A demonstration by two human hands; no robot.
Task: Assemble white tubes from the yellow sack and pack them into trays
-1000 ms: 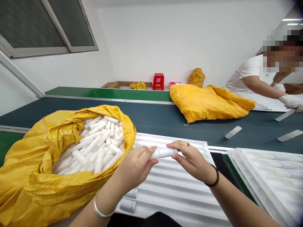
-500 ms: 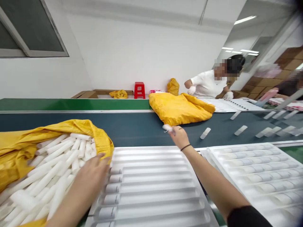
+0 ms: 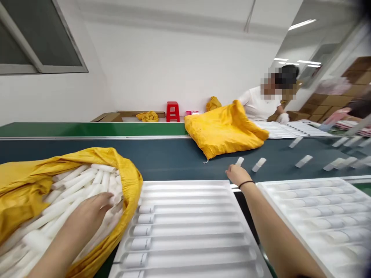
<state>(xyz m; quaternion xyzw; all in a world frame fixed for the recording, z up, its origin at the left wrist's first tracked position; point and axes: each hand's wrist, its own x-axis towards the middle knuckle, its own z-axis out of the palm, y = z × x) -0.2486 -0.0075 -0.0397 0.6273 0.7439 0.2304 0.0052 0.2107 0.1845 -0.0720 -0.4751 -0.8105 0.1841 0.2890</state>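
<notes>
My left hand reaches into a yellow woven sack, over a heap of loose white tubes. Its thumb and fingers look apart, with the fingertips by the tubes at the sack's right side. My right hand is stretched out at the near edge of the dark conveyor belt. Its curled fingers are on a short white tube, whose upper end shows beyond them. Between my arms lies a white grooved tray, with several short labelled tubes in the left ends of its grooves.
A second tray, filled with tubes, lies on the right. Several capped tubes rest on the belt. Another yellow sack lies across its far side. Beyond is a co-worker in white. A red stool stands behind.
My hands have parted from the tube they both held. The left went into the sack; the right carried the tube out to the belt. My view turned right. The far sack's right part has lifted.
</notes>
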